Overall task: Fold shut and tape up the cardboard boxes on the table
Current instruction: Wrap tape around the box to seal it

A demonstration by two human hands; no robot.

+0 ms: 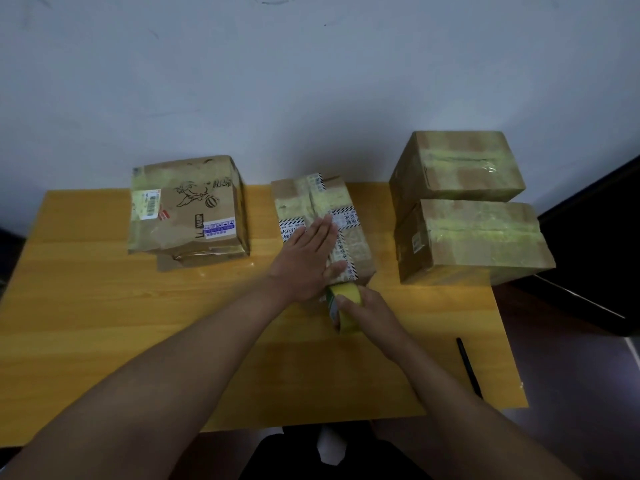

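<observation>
A narrow cardboard box (349,242) with striped labels and a yellowish tape strip along its top lies mid-table. My left hand (308,259) presses flat on its top near the front end, fingers straight. Just below the box's front end, my right hand (369,311) grips a yellow tape roll (341,306). A crumpled box with a drawing (188,206) sits to the left, its flaps folded shut. Two taped boxes, one at the back (457,168) and one in front of it (474,240), stand at the right.
The wooden table (104,306) has bare surface at the front and left. A black pen (469,367) lies near the right front edge. A white wall stands behind, and dark furniture (595,237) is at the far right.
</observation>
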